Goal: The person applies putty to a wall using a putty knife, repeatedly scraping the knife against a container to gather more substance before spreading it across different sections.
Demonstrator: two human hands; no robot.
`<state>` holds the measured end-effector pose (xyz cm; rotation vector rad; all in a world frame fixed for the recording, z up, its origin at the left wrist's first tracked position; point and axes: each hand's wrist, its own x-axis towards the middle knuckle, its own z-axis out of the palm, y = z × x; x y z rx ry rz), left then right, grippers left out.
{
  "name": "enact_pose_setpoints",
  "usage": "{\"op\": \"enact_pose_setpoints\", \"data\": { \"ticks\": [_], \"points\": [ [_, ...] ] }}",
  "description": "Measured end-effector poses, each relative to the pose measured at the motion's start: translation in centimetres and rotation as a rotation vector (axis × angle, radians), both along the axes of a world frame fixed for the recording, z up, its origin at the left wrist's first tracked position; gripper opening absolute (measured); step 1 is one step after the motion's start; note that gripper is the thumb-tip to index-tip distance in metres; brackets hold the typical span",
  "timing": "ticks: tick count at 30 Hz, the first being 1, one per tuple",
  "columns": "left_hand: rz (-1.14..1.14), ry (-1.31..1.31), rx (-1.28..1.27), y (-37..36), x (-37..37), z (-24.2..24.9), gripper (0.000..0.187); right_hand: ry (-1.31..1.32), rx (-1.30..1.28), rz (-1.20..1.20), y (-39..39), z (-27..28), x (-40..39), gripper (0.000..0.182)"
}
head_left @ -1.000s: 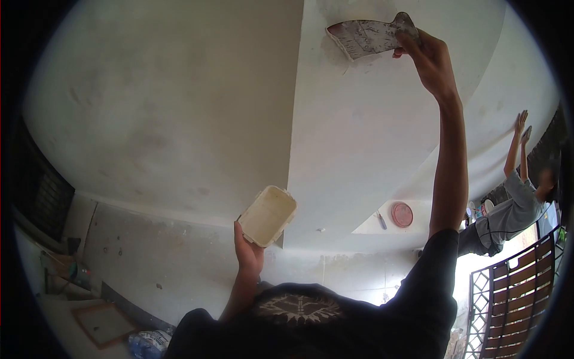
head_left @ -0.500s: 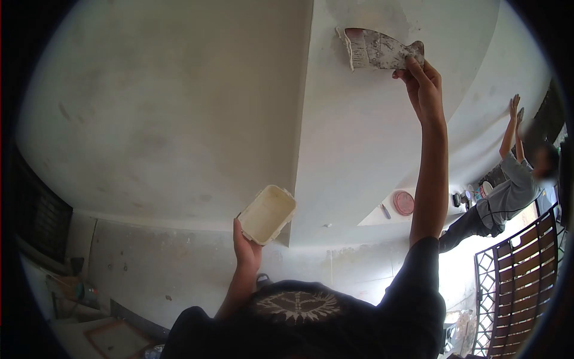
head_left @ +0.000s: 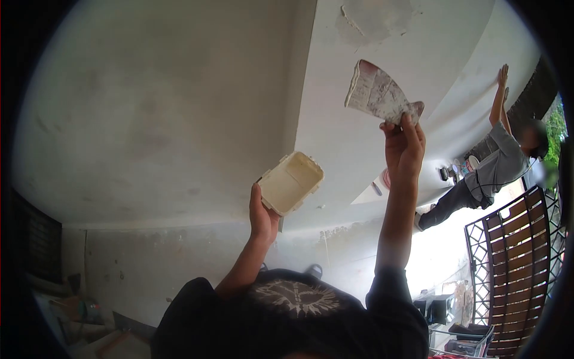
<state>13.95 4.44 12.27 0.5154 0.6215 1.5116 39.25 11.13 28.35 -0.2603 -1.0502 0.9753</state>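
Left hand (head_left: 263,218): clamped on pale tub (head_left: 292,184)
Right hand (head_left: 406,146): clamped on smeared scraper (head_left: 381,93)
Paste (head_left: 353,85): scraper edge farthest from fingers
Hands: apart

The container (head_left: 292,183) is cream; the shirt (head_left: 302,317) black, pale-printed.

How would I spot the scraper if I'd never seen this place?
Start at the big black shirt and follow its right sleeve up to the raised right hand. The scraper is in its fingers. Unlike the deep cream tub in the left hand, it is flat, smeared and fan-shaped.
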Motion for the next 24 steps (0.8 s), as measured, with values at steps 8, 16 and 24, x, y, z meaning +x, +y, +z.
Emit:
{"op": "enact_pose_setpoints", "data": {
  "ticks": [8, 16, 24],
  "points": [
    [0.076, 0.088, -0.010, -0.6, -2.5, -2.4, 0.056, -0.554, -0.055, -0.573, -10.1, -11.1, -9.7, 0.016],
    [0.082, 0.083, -0.079, -1.4, -4.3, -3.7, 0.056, -1.024, 0.073, -0.807, -11.8, -14.1, -12.3, 0.028],
    [0.183, 0.141, -0.031, -1.3, -4.5, -4.2, 0.055, -1.275, 0.096, -0.652, -12.9, -13.4, -13.1, 0.042]
  ]
}}
